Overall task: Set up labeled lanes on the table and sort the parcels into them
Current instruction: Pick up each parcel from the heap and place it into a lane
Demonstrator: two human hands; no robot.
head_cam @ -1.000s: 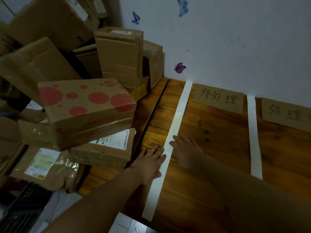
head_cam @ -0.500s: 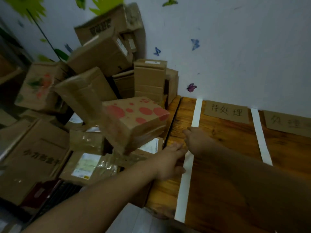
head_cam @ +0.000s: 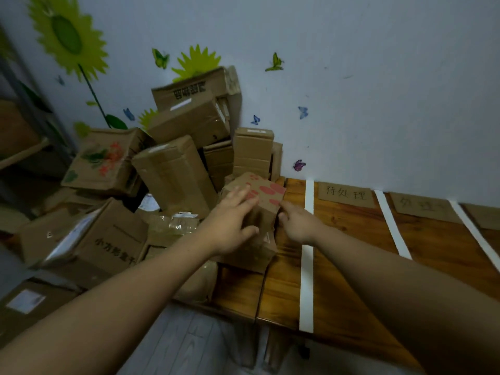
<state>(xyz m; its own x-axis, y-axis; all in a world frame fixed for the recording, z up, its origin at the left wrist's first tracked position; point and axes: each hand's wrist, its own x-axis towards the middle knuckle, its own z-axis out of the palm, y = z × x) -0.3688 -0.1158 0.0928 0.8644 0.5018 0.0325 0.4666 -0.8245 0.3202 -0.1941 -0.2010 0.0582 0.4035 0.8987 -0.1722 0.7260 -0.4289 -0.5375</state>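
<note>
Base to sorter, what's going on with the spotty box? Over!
Left grip flat on red-spotted box, right grip touching its side. Box sits on parcel pile beside table. Nearest tape strip just right.

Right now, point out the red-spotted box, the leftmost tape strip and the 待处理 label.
red-spotted box [head_cam: 266, 191]: head view, top face.
leftmost tape strip [head_cam: 306, 280]: head view, mid-length.
待处理 label [head_cam: 346, 195]: head view, centre.
</note>
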